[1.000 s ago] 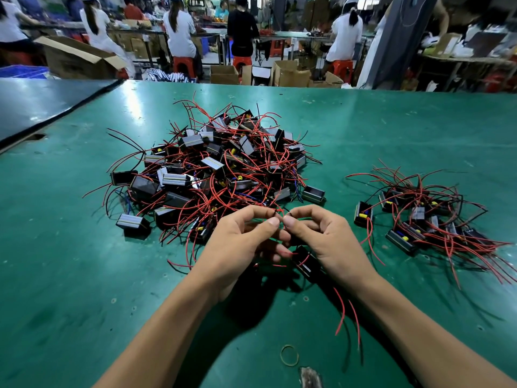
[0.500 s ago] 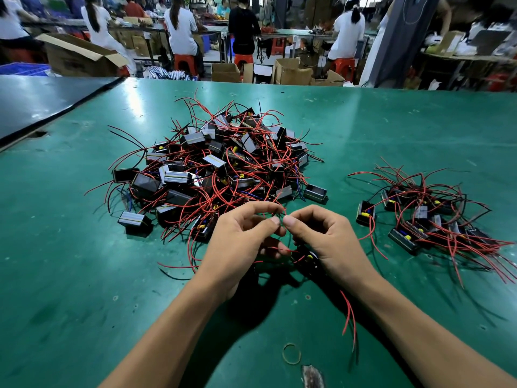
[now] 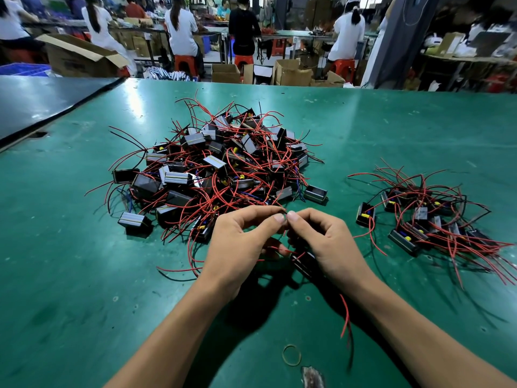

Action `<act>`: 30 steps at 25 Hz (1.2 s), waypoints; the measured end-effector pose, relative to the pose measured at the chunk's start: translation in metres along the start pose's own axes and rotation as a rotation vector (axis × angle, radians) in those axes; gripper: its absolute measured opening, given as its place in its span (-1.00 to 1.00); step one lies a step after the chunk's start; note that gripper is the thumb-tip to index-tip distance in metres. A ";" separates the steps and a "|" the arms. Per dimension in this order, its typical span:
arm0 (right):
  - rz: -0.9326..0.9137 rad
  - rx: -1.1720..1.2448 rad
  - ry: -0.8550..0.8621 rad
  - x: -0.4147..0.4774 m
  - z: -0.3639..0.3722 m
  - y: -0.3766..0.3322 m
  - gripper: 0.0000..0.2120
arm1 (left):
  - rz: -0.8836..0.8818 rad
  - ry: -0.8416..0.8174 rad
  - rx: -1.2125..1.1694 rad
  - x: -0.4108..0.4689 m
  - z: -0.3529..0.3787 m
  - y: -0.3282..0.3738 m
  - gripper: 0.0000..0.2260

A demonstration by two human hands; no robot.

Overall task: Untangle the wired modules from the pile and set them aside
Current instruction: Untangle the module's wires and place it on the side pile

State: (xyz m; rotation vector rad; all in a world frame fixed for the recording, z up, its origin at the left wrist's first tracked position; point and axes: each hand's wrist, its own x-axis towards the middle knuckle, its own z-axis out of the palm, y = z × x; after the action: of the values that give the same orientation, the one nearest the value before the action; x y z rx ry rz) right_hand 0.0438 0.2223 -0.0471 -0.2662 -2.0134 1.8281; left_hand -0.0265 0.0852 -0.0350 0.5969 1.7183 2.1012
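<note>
Head cam: left hand [image 3: 237,245] and right hand [image 3: 330,242] each pinch a red wire [image 3: 284,212], tips meeting at the near edge of the pile [image 3: 218,175]. One module [image 3: 305,264] sits under the right palm (half hidden). Set-aside group [image 3: 425,219] lies right, well apart; bare table [image 3: 78,275] left.

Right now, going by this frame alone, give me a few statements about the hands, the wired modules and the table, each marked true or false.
1. The left hand and the right hand each pinch a red wire between thumb and forefinger. True.
2. The main pile holds more modules than the set-aside group. True.
3. The set-aside group lies to the left of the main pile. False: it lies to its right.
4. A rubber band lies on the green table between the forearms. True.
5. Both hands lie flat and hold nothing. False: their fingers are curled, pinching the wire.
</note>
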 end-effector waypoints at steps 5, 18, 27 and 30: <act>-0.069 -0.085 -0.030 -0.001 -0.001 0.000 -0.83 | 0.012 0.038 0.016 0.000 0.004 0.000 -0.91; -0.155 -0.165 -0.034 -0.002 -0.007 -0.004 -0.92 | 0.097 0.030 0.170 0.002 -0.002 0.000 -0.97; -0.173 -0.196 0.012 -0.002 -0.002 -0.006 -0.90 | 0.084 0.100 0.160 0.004 -0.003 -0.001 -0.96; -0.166 -0.241 0.007 -0.002 -0.002 -0.007 -0.91 | 0.129 0.097 0.232 0.004 -0.003 -0.003 -0.96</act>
State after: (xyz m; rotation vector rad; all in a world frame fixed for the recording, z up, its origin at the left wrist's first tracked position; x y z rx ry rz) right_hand 0.0471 0.2224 -0.0408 -0.1682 -2.1815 1.4848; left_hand -0.0318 0.0853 -0.0377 0.6990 2.0469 2.0614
